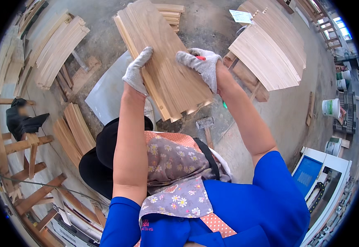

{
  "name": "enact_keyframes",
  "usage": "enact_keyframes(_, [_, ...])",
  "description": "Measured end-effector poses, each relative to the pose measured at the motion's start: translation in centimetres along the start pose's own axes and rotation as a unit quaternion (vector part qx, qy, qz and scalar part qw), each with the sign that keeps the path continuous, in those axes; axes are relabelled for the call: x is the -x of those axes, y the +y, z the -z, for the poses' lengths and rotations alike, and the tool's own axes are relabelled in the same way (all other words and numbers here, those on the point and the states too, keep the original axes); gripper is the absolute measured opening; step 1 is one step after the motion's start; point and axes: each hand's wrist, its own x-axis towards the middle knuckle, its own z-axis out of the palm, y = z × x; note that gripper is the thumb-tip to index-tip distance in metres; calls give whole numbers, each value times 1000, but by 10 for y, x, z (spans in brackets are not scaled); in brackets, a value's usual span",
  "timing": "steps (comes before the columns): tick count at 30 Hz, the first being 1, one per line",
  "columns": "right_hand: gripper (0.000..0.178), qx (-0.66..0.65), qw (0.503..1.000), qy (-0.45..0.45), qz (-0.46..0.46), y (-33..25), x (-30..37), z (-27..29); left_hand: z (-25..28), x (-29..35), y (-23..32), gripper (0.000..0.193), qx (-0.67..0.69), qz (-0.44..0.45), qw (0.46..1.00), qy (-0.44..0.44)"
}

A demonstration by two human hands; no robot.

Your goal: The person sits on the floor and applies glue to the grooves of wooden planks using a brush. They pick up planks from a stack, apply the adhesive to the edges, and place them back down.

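Observation:
A wide wooden board [169, 66] with light edges and stepped ends is held up in front of me, slanting from upper left to lower right. It may be several boards laid together; I cannot tell. My left hand [138, 70], in a grey-white work glove, grips its left edge with the thumb on the face. On the opposite edge my right hand [202, 66], gloved alike, is closed with its fingers partly behind the wood; something small and red shows at that glove. Below the board, a hammer [205, 122] lies on the floor near my apron [175, 160].
Stacked boards [62, 51] stand at the left, with more planks [74, 131] below them. A large panel stack [270, 51] lies at the right, a paper sheet [241, 16] on it. White buckets [331, 108] line the right side. Wooden frames [31, 144] stand at the far left.

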Motion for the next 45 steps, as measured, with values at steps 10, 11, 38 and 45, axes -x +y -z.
enact_keyframes(10, [55, -137, 985, -94, 51, 23, 19, 11, 28, -4, 8, 45, 83, -1, 995, -61])
enact_keyframes(11, [59, -155, 983, -79, 55, 20, 22, 5, 29, -4, 9, 45, 78, 4, 995, -66])
enact_keyframes(38, [26, -255, 845, 453, -126, 384, 18, 201, 43, -16, 4, 44, -6, -8, 1000, 26])
enact_keyframes(45, [23, -347, 779, 483, -200, 407, -11, 195, 43, -15, -2, 45, -23, 13, 998, 49])
